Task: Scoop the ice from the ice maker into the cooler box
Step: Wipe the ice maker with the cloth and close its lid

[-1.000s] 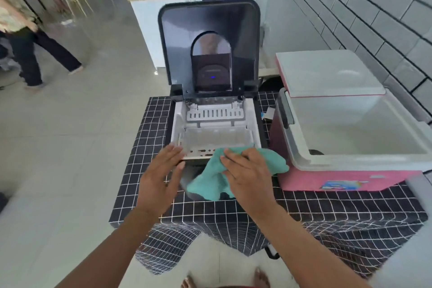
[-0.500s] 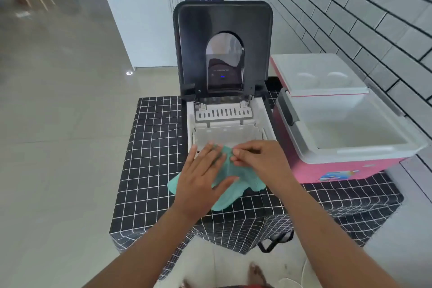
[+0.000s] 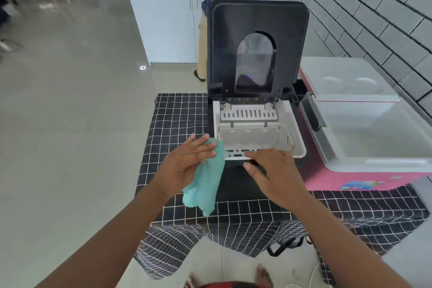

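At the front lip of the ice maker [image 3: 257, 138], the right hand [image 3: 273, 175] lies with fingers [image 3: 254, 154] nearly straight along the white rim of the slotted basket [image 3: 251, 141], thumb below, gripping nothing; at nine o'clock from it the left hand [image 3: 187, 166] spreads straight fingers over a teal cloth [image 3: 205, 184] that dangles over the machine's left front corner, though whether the thumb pinches it underneath cannot be told. My worry is that the limp cloth could slide off onto the checked tablecloth [image 3: 177, 124], or drag into the basket and foul the ice; a tug on the rim could also jolt the basket loose. Only a few pale lumps, perhaps ice, show at the basket's bottom, blurred. At three o'clock the pink cooler box [image 3: 364, 161] stands just beside the machine, lid [image 3: 346, 82] thrown back, its white well showing no ice that I can make out. No scoop is visible.
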